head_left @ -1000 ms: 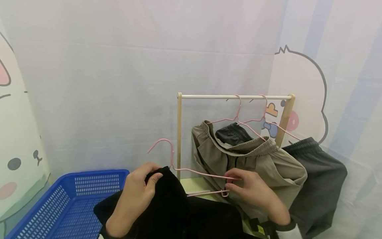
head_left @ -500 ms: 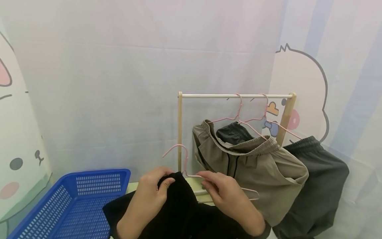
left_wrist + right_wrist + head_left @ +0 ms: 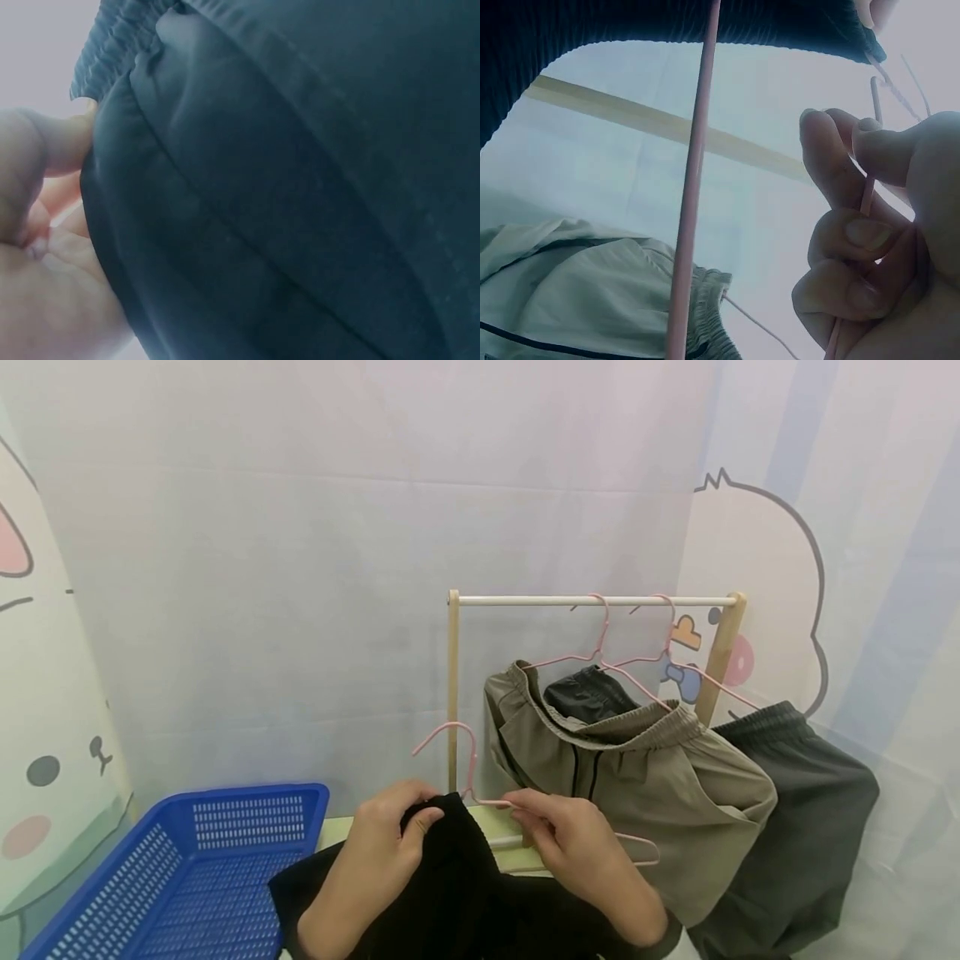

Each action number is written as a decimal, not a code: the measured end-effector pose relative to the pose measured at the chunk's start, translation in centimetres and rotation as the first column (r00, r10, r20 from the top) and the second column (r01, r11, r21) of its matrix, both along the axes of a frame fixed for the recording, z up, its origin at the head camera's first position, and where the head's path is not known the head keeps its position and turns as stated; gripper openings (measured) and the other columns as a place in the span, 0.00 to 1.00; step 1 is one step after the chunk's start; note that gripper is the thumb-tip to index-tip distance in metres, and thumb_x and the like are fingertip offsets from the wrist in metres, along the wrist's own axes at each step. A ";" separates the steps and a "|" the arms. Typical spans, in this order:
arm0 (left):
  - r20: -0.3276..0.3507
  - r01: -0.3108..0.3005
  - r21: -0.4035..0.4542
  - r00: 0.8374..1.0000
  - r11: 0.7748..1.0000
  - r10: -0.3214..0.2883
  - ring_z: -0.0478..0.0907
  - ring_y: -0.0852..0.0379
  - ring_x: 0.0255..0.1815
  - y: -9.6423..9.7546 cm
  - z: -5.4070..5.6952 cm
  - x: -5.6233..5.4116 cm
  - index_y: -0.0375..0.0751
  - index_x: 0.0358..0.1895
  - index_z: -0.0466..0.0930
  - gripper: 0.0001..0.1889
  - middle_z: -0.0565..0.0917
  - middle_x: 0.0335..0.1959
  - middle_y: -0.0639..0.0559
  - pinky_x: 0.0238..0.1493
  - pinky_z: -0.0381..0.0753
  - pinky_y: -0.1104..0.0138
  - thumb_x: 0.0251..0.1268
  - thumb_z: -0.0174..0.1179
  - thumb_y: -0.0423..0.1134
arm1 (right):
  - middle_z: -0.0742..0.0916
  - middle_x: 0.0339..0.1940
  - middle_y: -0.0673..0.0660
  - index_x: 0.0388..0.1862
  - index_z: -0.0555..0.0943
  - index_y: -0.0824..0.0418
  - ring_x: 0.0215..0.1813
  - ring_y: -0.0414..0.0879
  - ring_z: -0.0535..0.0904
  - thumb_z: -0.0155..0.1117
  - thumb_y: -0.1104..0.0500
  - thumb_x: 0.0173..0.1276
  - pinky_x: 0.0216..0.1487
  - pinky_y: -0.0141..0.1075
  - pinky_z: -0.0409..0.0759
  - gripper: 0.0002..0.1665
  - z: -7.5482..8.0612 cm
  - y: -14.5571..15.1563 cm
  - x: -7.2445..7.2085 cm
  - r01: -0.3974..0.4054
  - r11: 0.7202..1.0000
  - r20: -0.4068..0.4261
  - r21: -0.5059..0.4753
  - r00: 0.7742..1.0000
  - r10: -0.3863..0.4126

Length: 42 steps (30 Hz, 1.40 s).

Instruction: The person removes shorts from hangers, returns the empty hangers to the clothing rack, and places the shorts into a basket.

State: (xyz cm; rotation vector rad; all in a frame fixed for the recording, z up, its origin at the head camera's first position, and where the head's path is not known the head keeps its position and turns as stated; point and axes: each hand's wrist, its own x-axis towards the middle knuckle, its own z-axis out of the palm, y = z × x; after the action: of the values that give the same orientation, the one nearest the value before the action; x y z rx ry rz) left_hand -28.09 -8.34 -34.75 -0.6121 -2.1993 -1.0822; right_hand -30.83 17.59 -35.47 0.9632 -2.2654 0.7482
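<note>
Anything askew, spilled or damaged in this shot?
Nothing looks spilled or damaged. Mildly askew: the beige trousers on the rack, whose waistband sags open and sits lower at the image's right end, though camera angle may exaggerate that.

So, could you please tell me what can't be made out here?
- Head: black garment, lower part cut off by the bottom edge.
- Head: held pink hanger, one arm hidden by black garment.
- Head: dark grey garment, middle hidden behind the khaki garment.
- Left wrist: left hand, partly cut off by the left edge.

The left grip [image 3: 378,842] pinches — the right grip [image 3: 568,839], near it, pinches too, its fingers [image 3: 849,238] curled.
</note>
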 end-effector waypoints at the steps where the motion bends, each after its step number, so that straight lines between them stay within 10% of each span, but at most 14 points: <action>1: -0.002 0.002 -0.002 1.000 1.000 -0.002 0.82 0.66 0.38 -0.1 0.0 -0.1 0.49 0.41 0.86 0.07 0.86 0.37 0.60 0.43 0.86 0.64 0.70 0.66 0.30 | 0.75 0.20 0.36 0.54 0.87 0.47 0.19 0.26 0.59 0.64 0.59 0.77 0.20 0.25 0.65 0.12 0.1 0.1 -0.1 0.000 1.000 -0.004 -0.003 1.000 0.000; 19: 0.051 -0.027 -0.019 0.998 0.999 0.028 0.84 0.65 0.39 -1.7 0.2 -0.6 0.52 0.42 0.87 0.08 0.87 0.38 0.62 0.41 0.85 0.63 0.70 0.67 0.31 | 0.89 0.29 0.46 0.50 0.91 0.54 0.24 0.32 0.76 0.72 0.73 0.65 0.23 0.24 0.70 0.19 2.5 7.4 -0.6 0.118 0.969 -0.142 -0.215 0.978 -0.150; 42: 0.076 -0.116 -0.109 0.989 0.987 0.124 0.74 0.66 0.28 -4.4 -0.1 -1.0 0.51 0.43 0.88 0.06 0.88 0.37 0.60 0.33 0.78 0.66 0.70 0.67 0.33 | 0.85 0.20 0.42 0.45 0.93 0.53 0.18 0.28 0.70 0.74 0.66 0.66 0.21 0.25 0.65 0.12 4.9 13.6 3.2 0.432 0.868 -0.141 -0.244 0.870 -0.472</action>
State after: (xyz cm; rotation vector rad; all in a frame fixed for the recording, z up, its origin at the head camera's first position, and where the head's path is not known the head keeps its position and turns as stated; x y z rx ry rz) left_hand -29.11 -12.78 -34.82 -0.4797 -2.3432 -0.9510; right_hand -27.62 31.21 -30.55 0.3584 -2.0737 0.6267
